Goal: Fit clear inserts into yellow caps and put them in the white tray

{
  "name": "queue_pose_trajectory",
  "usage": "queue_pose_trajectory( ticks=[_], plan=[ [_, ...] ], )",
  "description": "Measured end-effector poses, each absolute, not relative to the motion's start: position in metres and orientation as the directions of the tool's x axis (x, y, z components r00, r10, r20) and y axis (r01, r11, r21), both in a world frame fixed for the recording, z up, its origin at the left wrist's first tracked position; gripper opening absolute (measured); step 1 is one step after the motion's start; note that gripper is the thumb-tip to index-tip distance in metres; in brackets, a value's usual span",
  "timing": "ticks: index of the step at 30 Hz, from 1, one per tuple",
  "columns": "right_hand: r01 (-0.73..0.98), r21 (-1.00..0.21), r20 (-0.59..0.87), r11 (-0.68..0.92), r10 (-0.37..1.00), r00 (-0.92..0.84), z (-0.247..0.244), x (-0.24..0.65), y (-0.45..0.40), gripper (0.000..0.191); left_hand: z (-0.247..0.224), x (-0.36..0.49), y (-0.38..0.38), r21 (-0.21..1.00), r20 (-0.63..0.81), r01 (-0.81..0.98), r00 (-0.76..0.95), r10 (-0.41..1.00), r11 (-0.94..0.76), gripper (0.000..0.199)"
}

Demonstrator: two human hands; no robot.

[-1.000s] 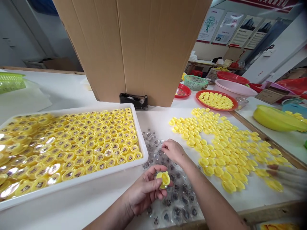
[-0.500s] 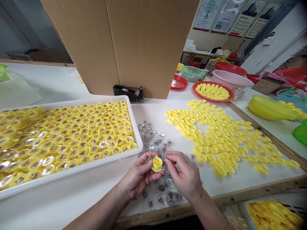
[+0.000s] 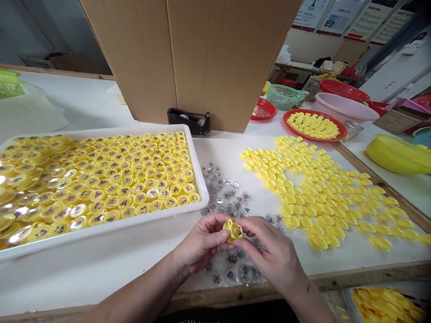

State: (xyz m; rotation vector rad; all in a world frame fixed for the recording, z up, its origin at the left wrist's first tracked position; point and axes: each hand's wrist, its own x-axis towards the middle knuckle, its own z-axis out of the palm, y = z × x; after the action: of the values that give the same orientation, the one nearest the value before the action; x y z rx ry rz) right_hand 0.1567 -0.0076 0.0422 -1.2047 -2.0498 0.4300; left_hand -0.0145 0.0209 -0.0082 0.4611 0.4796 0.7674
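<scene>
Near the table's front edge, my left hand (image 3: 205, 242) pinches a small yellow cup-shaped piece (image 3: 230, 230). My right hand (image 3: 269, 244) meets it from the right, thumb and finger closed on a small clear disc with a dark picture (image 3: 237, 230) at the cup's opening. Under and behind both hands lie scattered clear printed discs (image 3: 232, 197). To the left stands a white tray (image 3: 201, 184) packed with yellow cups bearing printed discs. Many loose yellow pieces (image 3: 311, 211) are spread on the right.
A tall cardboard box (image 3: 198, 58) stands behind a black tape dispenser (image 3: 188, 121). Farther right are a red plate (image 3: 340, 134) of yellow pieces, a green basket (image 3: 284, 96) and a pink basin (image 3: 343, 107). A wooden strip (image 3: 387, 186) edges the table.
My right hand has moved left to the yellow piece, and a printed disc now shows at its opening. The piece is tilted to the right. The camera view has shifted slightly.
</scene>
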Motion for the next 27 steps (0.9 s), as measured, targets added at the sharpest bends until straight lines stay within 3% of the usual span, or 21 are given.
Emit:
queue_pose_trajectory(
  ticks=[4,9,17,27],
  plan=[
    [0.636,-0.644,0.293,0.424,0.906,-0.307,0.0469,0.1559,-0.0070,0.026,-0.0116,-0.0125,0.0197,0.589,-0.218,-0.544,0.605,0.766,0.598,0.034],
    [0.629,-0.674,0.324,0.388,0.920,-0.220,0.0424,0.1538,-0.0096,0.017,-0.0106,-0.0120,0.0184,0.591,-0.252,-0.529,0.596,0.762,0.609,0.035],
    [0.673,-0.579,0.408,0.460,0.878,-0.250,0.0393,0.1544,-0.0137,0.019,-0.0089,-0.0098,0.0173,0.587,-0.217,-0.573,0.570,0.793,0.573,0.026],
    [0.724,-0.517,0.359,0.457,0.884,-0.301,0.0468,0.1506,-0.0167,0.020,-0.0097,-0.0090,0.0157,0.676,-0.155,-0.561,0.525,0.837,0.477,0.022]
  ],
)
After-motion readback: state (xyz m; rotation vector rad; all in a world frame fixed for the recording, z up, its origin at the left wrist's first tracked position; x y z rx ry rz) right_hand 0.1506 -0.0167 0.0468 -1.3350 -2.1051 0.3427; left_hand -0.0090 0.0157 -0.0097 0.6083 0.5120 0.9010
